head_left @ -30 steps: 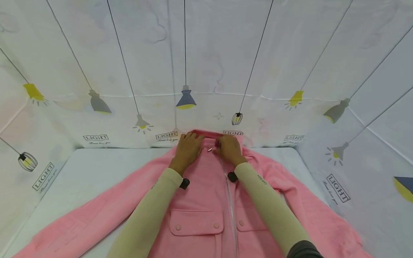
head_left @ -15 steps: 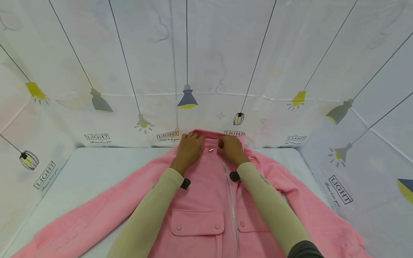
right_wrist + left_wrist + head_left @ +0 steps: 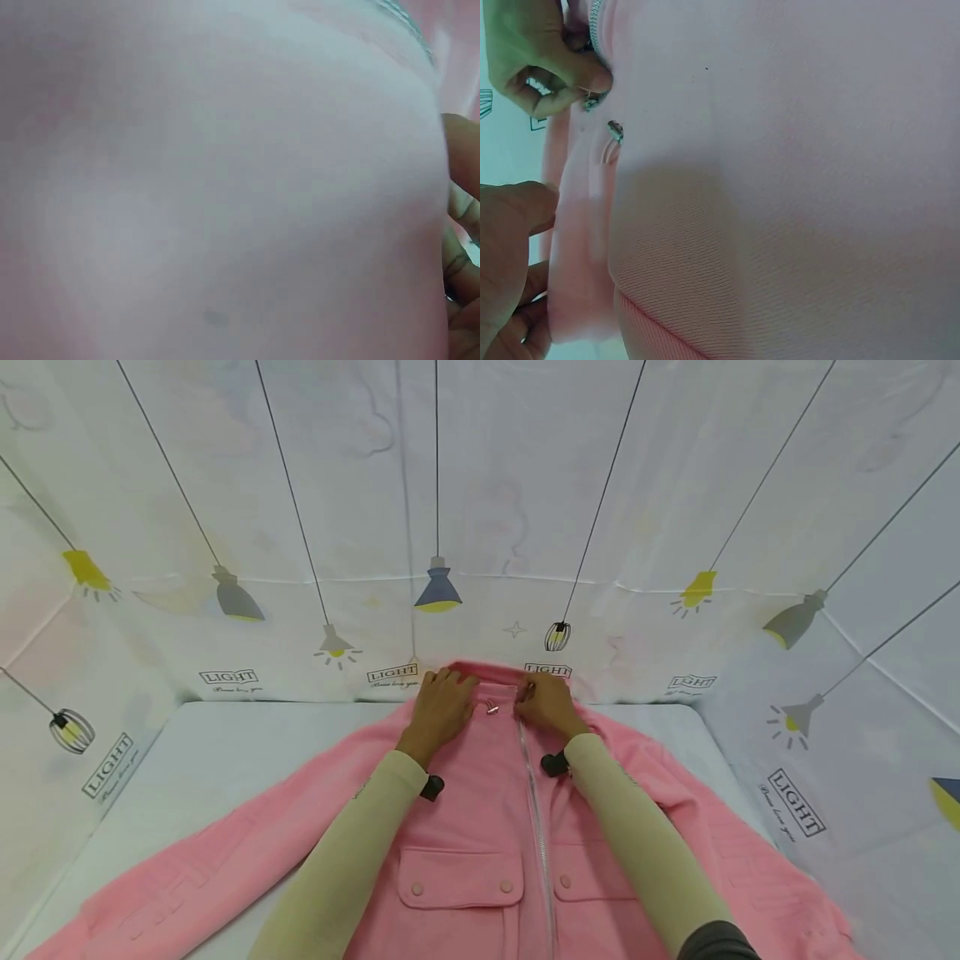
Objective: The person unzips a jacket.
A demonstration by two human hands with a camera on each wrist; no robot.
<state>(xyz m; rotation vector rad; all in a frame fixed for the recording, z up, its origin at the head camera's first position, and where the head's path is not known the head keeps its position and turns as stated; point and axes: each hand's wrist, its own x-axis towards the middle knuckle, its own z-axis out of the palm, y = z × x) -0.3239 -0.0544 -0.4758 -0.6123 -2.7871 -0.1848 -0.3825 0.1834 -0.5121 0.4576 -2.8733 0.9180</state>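
Note:
A pink jacket [image 3: 465, 793] lies front up, its collar [image 3: 487, 672] at the far edge of the table. My left hand [image 3: 441, 706] holds the left part of the collar; in the left wrist view its thumb and fingers sit on either side of the collar edge. My right hand [image 3: 551, 703] pinches the top of the metal zipper [image 3: 538, 827]; a bit of metal shows under its fingertips in the left wrist view. Between both hands a cord end with a metal tip [image 3: 616, 131] hangs by the collar. Pink cloth hides most of the right hand in the right wrist view.
The jacket's sleeves spread out to both sides over the white table [image 3: 225, 743]. Flap pockets [image 3: 461, 877] with snap buttons lie on its front. A white lamp-print curtain [image 3: 480, 527] rises behind the table and along both sides.
My right hand has shifted slightly right, away from the left hand, and its wrist has turned a little. The left hand stays at the collar. The head view has moved slightly.

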